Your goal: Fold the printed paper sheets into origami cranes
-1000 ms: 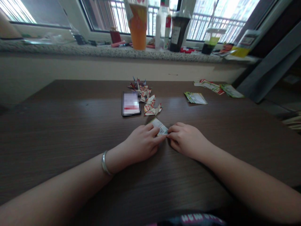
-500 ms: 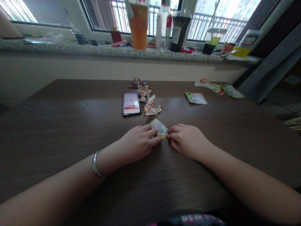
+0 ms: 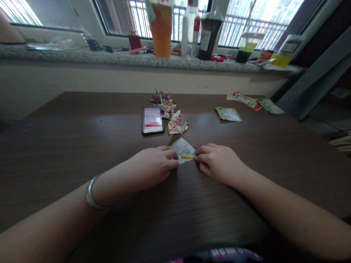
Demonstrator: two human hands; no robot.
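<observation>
A folded piece of printed paper (image 3: 184,148), white and green with a yellow strip and a square code, lies on the dark wooden table between my hands. My left hand (image 3: 156,166), with a silver bangle at the wrist, has its fingers closed on the paper's left edge. At the right corner, my right hand (image 3: 216,162) pinches the paper between thumb and fingers. Just beyond it sit several folded paper shapes (image 3: 178,124), cream with red print. A phone (image 3: 153,121) with a blurred screen lies to their left.
A stack of printed paper sheets (image 3: 229,114) lies to the right, with more paper strips (image 3: 246,101) behind it. Along the granite windowsill (image 3: 109,58) stand an orange drink cup (image 3: 161,31), a dark drink cup (image 3: 210,38) and bottles. A grey curtain (image 3: 315,73) hangs at right.
My left hand has slid left along the paper to its left edge, uncovering more of the print and the yellow strip. My right hand has stayed at the right corner.
</observation>
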